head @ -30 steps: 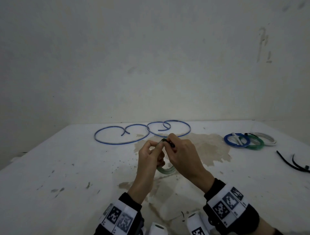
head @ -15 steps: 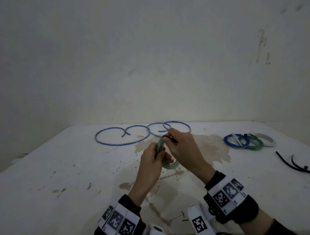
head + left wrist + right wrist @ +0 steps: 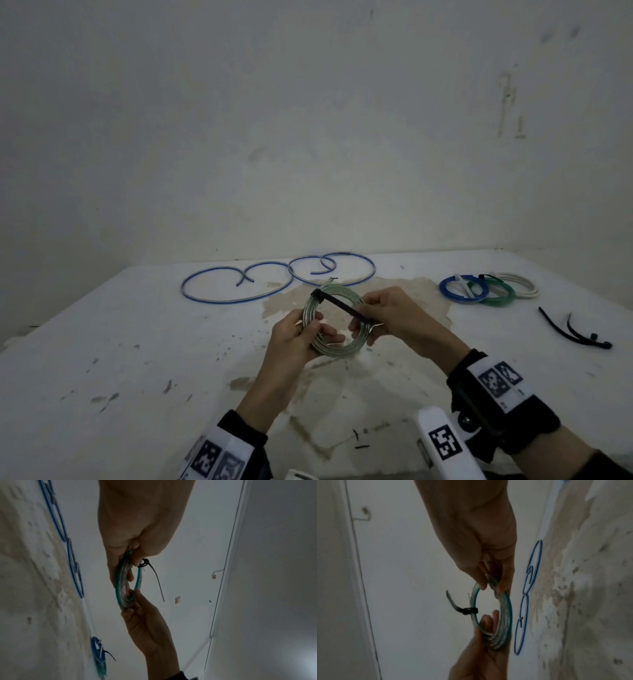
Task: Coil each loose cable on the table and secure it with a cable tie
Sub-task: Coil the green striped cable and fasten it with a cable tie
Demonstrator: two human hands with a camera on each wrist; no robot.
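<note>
A: Item nearest the wearer?
B: Left hand (image 3: 295, 339), fingers curled round the near-left arc of a coiled cable (image 3: 337, 349), clear with a green tint, several turns, held up off the worktop (image 3: 102, 342).

A: And opposite it?
B: Right hand (image 3: 394, 318), pinching the right arc of the same coil between thumb and fingertips. In the right wrist view the thumb sits on one face of the turns and the fingertips (image 3: 502, 588) on the other.

A: Fastening on the coil?
B: One black cable tie (image 3: 342, 306), cinched round the far-left arc just beyond the left hand. Its tail runs across the coil toward the right hand; whether that hand also grips the tail, I cannot tell.

A: Beyond the hands?
B: A loose blue cable (image 3: 239, 287), lying in open loops on the worktop, well past both hands and to the left, near the wall.

A: To the right of the right hand?
B: Three tied coils touching in a row: blue coil (image 3: 460, 291), green coil (image 3: 501, 298), white coil (image 3: 524, 284). Further right and a little nearer, spare black ties (image 3: 568, 329) lie loose on the worktop.
</note>
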